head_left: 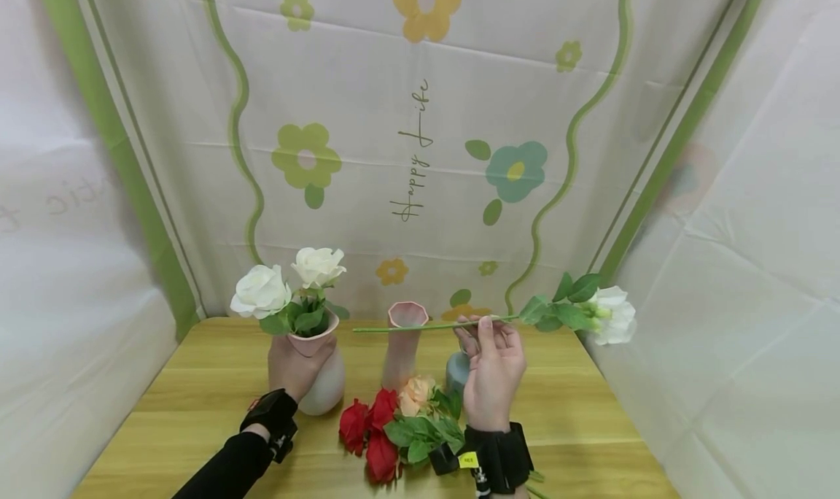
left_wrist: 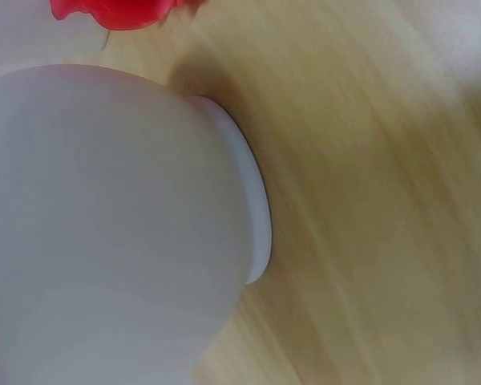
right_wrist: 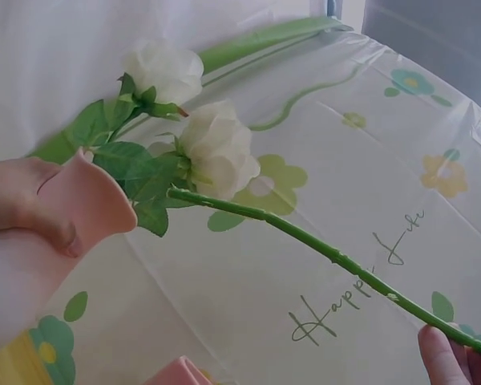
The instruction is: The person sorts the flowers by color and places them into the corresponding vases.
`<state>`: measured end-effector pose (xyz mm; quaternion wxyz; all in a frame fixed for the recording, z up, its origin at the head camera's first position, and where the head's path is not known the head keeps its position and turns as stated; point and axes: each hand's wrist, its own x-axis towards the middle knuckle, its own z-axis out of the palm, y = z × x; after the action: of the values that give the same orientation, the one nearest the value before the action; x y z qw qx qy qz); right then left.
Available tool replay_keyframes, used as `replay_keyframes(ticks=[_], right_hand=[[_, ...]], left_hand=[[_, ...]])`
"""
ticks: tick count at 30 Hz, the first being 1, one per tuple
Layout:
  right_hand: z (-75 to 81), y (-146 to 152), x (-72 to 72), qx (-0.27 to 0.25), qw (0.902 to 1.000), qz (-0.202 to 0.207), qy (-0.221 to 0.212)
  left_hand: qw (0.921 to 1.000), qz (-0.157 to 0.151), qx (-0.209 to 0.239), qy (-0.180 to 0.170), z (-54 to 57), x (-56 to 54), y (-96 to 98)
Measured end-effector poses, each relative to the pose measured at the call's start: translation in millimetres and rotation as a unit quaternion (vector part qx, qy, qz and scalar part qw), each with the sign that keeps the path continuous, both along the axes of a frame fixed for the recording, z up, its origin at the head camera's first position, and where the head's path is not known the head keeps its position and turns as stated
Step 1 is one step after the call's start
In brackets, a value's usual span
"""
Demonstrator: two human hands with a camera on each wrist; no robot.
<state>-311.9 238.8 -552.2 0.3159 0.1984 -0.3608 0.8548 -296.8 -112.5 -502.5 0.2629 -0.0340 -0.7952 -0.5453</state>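
My left hand (head_left: 295, 364) grips the neck of a round white vase (head_left: 324, 389) with a pinkish flared rim. Two white roses (head_left: 260, 292) with green leaves stand in that vase. In the left wrist view the vase's rounded body (left_wrist: 120, 216) and base fill much of the picture, and the hand itself is hidden there. My right hand (head_left: 494, 364) pinches the green stem (head_left: 420, 327) of another white flower (head_left: 613, 315), held nearly level with its bloom to the right. In the right wrist view the stem's cut end (right_wrist: 176, 193) appears near the vase's roses.
A tall pink vase (head_left: 402, 353) stands between the hands, and a blue-grey vase (head_left: 457, 371) is partly hidden behind the right hand. Red roses (head_left: 382, 411) and a peach flower (head_left: 418, 395) lie on the wooden table (head_left: 577, 426). A printed cloth (head_left: 367, 83) hangs behind.
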Motion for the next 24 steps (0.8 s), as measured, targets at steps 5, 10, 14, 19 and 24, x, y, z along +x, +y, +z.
replay_keyframes(ticks=[5, 10, 14, 19, 24], right_hand=[[12.2, -10, 8.5, 0.016, 0.9997, 0.001, 0.017], [91.6, -48, 62.3, 0.01, 1.0, -0.001, 0.0], [105.2, -60, 69.8, 0.025, 0.9996, 0.005, 0.009], [111.8, -78, 70.6, 0.049, 0.9987, -0.005, -0.008], [62.4, -81, 32.6, 0.119, 0.9924, -0.029, 0.015]], left_hand=[[0.9999, 0.0, 0.001, 0.01, -0.1, -1.2, 0.0], [1.0, 0.0, 0.003, 0.008, 1.5, -1.3, 1.0], [1.0, -0.002, 0.002, 0.009, 1.6, -1.3, 1.0], [0.9999, 0.001, -0.006, 0.016, 0.5, -0.9, -0.4], [0.9999, 0.005, 0.0, 0.011, -1.8, -0.3, -1.1]])
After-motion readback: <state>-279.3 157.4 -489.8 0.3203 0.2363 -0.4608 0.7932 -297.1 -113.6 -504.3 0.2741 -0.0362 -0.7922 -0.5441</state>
